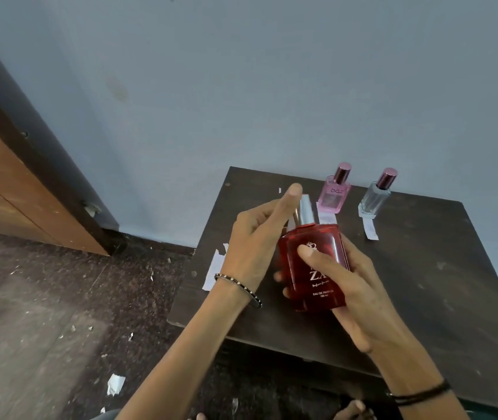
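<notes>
Fingers of the right hand are clamped round the red perfume bottle, thumb across its front face and the other fingertips curling out from behind its left edge. The bottle is held in the air above the near left part of the dark tabletop, its neck leaning away from the person. The left hand sits against the silver cap with one finger raised straight beside it. The view is blurred there, so I cannot tell whether those fingers pinch the cap or only lie alongside it.

The step in hand looks like taking the cap off. To do it well, the right hand should keep its grip low and firm on the smooth glass body, and the left should take the cap on two opposite sides. The pull should then run straight along the neck, not bend it sideways. Keeping the bottle over the tabletop limits the harm of a slip.

Counted, there are three bottles: the red one in hand, one pink bottle and one clear bottle, both standing upright near the wall, well apart from the hands. Each of those two wears a rose metal cap, so two of those and one silver. At least three white paper strips lie on the tabletop.
</notes>
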`<state>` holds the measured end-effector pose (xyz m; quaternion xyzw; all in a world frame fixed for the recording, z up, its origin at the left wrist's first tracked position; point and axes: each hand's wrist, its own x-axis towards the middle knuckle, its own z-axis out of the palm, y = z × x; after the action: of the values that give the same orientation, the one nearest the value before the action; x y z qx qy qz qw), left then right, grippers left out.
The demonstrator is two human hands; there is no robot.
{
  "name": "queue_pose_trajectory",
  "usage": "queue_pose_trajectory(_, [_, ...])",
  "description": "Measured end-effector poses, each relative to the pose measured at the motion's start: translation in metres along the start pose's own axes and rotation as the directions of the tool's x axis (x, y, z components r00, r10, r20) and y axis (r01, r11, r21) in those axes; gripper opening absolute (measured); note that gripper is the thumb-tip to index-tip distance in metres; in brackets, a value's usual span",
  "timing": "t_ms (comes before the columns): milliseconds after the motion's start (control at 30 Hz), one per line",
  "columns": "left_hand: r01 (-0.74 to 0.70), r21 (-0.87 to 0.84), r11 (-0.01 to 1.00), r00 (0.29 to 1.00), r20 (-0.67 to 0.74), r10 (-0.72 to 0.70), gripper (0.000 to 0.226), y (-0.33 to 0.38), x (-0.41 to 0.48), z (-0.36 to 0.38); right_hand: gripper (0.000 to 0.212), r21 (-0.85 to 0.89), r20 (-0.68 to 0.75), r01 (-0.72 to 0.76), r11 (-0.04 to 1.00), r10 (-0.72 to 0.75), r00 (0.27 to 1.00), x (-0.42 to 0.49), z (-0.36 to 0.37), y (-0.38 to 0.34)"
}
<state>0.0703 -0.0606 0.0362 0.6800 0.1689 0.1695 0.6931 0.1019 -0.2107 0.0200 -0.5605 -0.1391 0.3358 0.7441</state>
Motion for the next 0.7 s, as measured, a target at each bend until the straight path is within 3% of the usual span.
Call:
queue_pose_trajectory(167, [0.044,-0.033,0.998,0.997,0.065,-0.042,0.033,0.004,-0.002,0.006,0.036,-0.018,0.047,0.02,1.0,-0.019,0.999,0.001,-0.005,0.0])
queue_pose_trajectory(300, [0.062,-0.035,0.997,0.998,0.024,-0.061,0.036,0.001,-0.001,0.009,0.036,-0.104,0.053,0.029,0.994,-0.023,0.998,0.001,-0.01,-0.003])
queue_pose_trajectory(433, [0.064,-0.033,0.997,0.997,-0.043,-0.066,0.036,-0.002,0.001,0.018,0.042,-0.174,-0.038,0.02,0.985,-0.027,0.999,0.002,-0.014,0.0])
queue_pose_trajectory(533, [0.053,-0.022,0.998,0.993,-0.105,-0.055,0.034,-0.004,0.002,0.026,0.048,-0.392,-0.143,0.012,0.92,-0.074,0.987,0.003,-0.017,0.004])
queue_pose_trajectory(633, [0.044,-0.017,0.999,0.988,-0.146,-0.046,0.03,-0.005,0.004,0.032,0.051,-0.61,-0.2,-0.008,0.792,-0.144,0.969,0.003,-0.019,0.003])
queue_pose_trajectory(700, [0.028,-0.011,1.0,0.987,-0.158,-0.03,0.028,-0.004,0.005,0.035,0.052,-0.653,-0.214,-0.017,0.758,-0.162,0.963,0.004,-0.022,0.003])
